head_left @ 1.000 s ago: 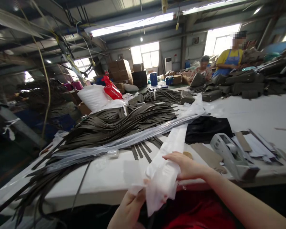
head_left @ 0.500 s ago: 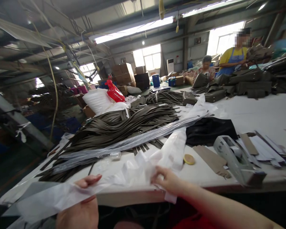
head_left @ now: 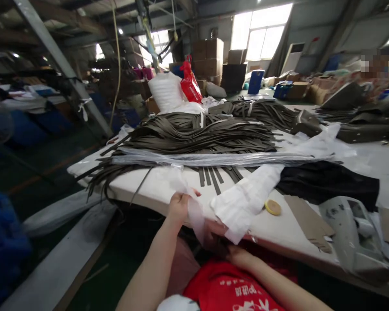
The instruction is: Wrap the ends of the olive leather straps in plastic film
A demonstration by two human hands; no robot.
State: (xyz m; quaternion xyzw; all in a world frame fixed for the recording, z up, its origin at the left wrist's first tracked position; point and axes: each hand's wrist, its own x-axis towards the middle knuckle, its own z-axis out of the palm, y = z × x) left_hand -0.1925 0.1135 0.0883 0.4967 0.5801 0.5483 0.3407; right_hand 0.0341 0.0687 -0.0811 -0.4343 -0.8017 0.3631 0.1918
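My left hand (head_left: 180,203) is at the front edge of the white table, its fingers closed on a strip of thin translucent white film (head_left: 196,214). The film hangs over the edge toward my lap. My right hand (head_left: 239,255) is below the table edge, near my red top; its fingers are in shadow and mostly hidden. Just above it, a crumpled white sheet (head_left: 246,198) lies partly over the edge. Behind both hands, dark grey straps (head_left: 194,136) lie in a long bundle. A long clear plastic wrap (head_left: 207,160) stretches along the bundle's front.
A yellow tape roll (head_left: 272,207), brown cardboard (head_left: 307,220), a grey tape dispenser (head_left: 346,229) and black cloth (head_left: 330,183) lie to the right. A red bag (head_left: 190,84) and white foam roll (head_left: 167,93) stand behind. Blue bins (head_left: 6,233) are at the left. Another person sits far right.
My view has swung left. My left hand has moved from the left end of the film to the table edge. My right hand has dropped from the tabletop to below the edge.
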